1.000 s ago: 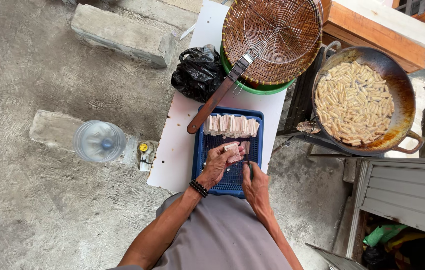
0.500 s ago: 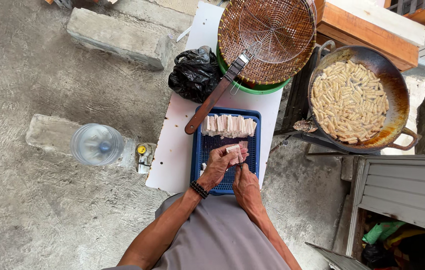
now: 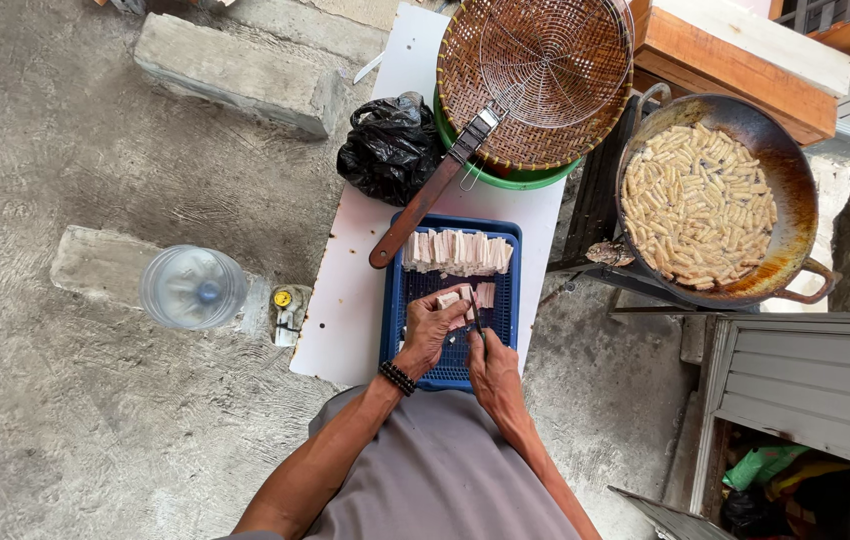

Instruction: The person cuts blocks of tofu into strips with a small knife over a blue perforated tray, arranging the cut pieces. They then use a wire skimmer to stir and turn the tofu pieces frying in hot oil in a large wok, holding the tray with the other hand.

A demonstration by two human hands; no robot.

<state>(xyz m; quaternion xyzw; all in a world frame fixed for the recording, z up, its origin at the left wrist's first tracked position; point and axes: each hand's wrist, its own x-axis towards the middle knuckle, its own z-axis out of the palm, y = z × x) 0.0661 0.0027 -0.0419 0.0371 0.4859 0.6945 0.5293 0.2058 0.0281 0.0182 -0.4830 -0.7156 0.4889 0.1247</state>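
— Two hands over one tray, is that right?

— Yes. My left hand is curled around a pale block of food, pinching it over the blue slotted tray. My right hand is closed on a small knife, whose blade touches that block at its 3 o'clock side.

— Where does the tray sit?

— On the white counter, right in front of my grey shirt. A row of cut pale strips lies across the tray at 12 o'clock from my hands, well packed, side by side.

— And beyond the tray?

— At 12 o'clock stands a green tub capped by a woven basket, with a wire skimmer resting in it; the skimmer's brown handle slants down over the tray's 11 o'clock corner. A black plastic bag lies just beside the tub at 9 o'clock.

— Anything to the sides?

— At 2 o'clock a dark wok holds many pale sticks in oil. At 9 o'clock, on the concrete floor, stands a clear water jug.
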